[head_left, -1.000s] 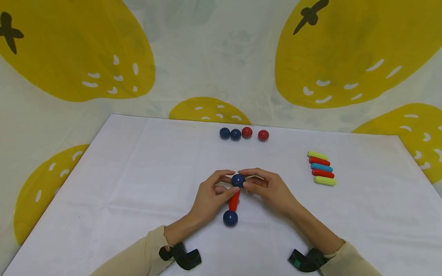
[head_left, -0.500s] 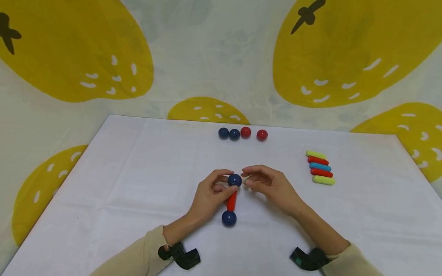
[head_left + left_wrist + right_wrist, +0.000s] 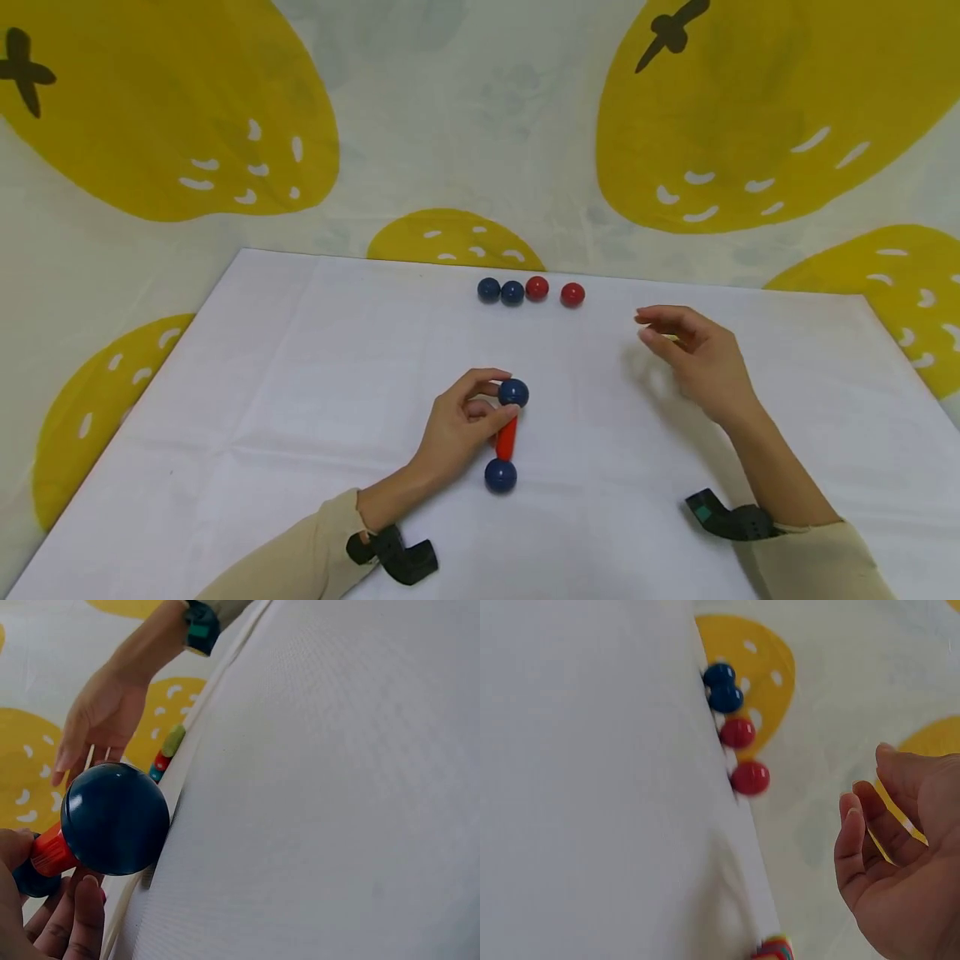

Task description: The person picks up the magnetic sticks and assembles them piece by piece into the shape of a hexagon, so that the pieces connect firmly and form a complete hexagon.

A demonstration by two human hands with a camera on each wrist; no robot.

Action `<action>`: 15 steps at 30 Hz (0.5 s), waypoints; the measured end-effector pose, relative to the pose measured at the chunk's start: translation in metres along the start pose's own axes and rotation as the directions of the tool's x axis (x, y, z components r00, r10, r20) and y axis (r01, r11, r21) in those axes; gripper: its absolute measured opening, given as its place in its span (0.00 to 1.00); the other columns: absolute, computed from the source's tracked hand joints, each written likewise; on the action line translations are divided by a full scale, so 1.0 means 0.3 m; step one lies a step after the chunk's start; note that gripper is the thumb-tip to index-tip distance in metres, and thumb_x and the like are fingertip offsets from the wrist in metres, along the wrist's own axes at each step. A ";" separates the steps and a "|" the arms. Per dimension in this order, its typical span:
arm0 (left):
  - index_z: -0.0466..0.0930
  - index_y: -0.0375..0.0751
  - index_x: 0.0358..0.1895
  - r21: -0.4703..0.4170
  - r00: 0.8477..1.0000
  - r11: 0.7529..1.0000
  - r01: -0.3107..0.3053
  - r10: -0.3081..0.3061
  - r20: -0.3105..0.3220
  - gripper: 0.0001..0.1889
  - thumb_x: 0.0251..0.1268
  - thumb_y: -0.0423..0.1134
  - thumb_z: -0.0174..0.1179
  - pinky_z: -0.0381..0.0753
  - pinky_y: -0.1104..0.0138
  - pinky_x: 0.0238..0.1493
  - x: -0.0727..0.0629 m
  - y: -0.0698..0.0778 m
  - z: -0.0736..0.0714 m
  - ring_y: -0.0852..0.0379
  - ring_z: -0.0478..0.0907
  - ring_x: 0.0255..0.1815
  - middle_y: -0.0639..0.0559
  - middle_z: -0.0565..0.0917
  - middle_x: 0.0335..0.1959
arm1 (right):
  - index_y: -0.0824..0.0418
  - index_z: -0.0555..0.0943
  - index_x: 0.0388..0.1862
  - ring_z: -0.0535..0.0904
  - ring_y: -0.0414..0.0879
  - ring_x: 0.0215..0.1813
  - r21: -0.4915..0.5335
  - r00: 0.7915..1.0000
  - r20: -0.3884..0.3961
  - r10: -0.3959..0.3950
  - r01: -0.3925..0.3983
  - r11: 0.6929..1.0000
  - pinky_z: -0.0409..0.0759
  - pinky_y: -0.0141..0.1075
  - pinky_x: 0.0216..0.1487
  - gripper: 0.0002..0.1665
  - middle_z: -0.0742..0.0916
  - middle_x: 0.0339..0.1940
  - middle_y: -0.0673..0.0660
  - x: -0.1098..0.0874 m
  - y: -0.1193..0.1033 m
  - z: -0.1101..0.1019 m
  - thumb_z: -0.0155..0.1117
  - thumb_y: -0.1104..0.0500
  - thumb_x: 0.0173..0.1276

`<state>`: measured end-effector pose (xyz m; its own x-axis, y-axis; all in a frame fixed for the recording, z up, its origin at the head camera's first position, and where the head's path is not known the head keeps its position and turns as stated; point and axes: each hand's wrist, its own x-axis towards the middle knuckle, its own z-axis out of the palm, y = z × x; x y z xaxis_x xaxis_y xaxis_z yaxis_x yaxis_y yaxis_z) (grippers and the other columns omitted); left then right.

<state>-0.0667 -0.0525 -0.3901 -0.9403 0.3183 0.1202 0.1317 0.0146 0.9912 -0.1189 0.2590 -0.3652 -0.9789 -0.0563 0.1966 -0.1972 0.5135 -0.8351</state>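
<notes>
while pinching a blue ball (image 3: 513, 392) on a red stick (image 3: 506, 439) with the left hand (image 3: 455, 427) — holds the right hand (image 3: 703, 365) raised, relaxed

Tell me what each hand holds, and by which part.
The left hand holds a red stick joining a near blue ball and a far blue ball, gripping at the far end. The right hand holds nothing.

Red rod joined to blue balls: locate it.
In the head view, the red rod sits low, just right of centre, between two blue balls, the left hand pinching the upper.
</notes>
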 end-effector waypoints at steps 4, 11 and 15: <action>0.73 0.31 0.58 0.017 1.000 1.000 -0.012 0.012 -0.001 0.20 0.62 0.29 0.63 0.72 0.73 0.26 0.001 -0.001 0.002 0.36 0.75 0.25 0.43 0.79 0.41 | 0.58 0.79 0.57 0.75 0.36 0.49 -0.093 0.997 -0.060 0.043 -0.048 0.994 0.70 0.17 0.47 0.20 0.82 0.52 0.52 0.013 0.058 -0.065 0.61 0.51 0.69; 0.73 0.31 0.56 0.048 1.000 0.998 -0.027 0.027 -0.005 0.20 0.62 0.28 0.63 0.72 0.73 0.25 0.002 0.013 0.003 0.39 0.76 0.24 0.42 0.80 0.39 | 0.53 0.78 0.59 0.71 0.46 0.39 -0.299 0.981 -0.148 0.128 -0.167 0.940 0.70 0.21 0.33 0.25 0.78 0.48 0.51 0.012 0.142 -0.154 0.56 0.42 0.70; 0.74 0.31 0.56 0.057 1.000 0.998 -0.018 0.019 -0.012 0.19 0.62 0.29 0.63 0.72 0.73 0.25 0.002 0.019 0.000 0.39 0.76 0.24 0.43 0.80 0.39 | 0.55 0.77 0.61 0.68 0.49 0.44 -0.336 0.977 -0.127 0.170 -0.203 0.920 0.68 0.24 0.35 0.28 0.78 0.52 0.57 0.024 0.192 -0.175 0.53 0.40 0.71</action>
<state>-0.0665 -0.0521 -0.3844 -0.9413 0.3076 0.1394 0.1664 0.0633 0.9840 -0.1346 0.3330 -0.3849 -0.9832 0.1410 0.1156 0.0360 0.7716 -0.6351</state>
